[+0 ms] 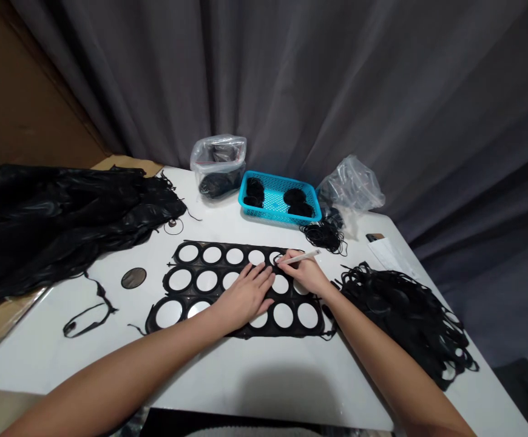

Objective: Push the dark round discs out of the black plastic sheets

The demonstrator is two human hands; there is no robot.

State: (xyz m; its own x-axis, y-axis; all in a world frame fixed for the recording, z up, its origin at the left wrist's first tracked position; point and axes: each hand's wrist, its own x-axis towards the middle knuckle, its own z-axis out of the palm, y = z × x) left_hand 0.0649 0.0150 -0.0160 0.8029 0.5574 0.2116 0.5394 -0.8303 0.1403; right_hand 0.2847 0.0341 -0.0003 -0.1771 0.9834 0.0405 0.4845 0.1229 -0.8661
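A black sheet (195, 288) with rows of round openings lies flat on the white table, and white shows through the circles. My left hand (246, 297) rests on the middle of the sheet, palm down with fingers stretched out, covering some of the openings. At the upper right of the sheet, my right hand (304, 272) is closed around a slim white pen-like tool (303, 257). Its tip points at the rim of an opening in the far row; whether it touches cannot be made out.
A turquoise basket (282, 216) with black bundles stands at the back, between clear plastic bags (221, 152). Black sheeting (64, 224) is heaped at left, black ring scraps (396, 309) at right. A dark disc (133, 278) and a thin black loop (88, 321) lie left of the sheet.
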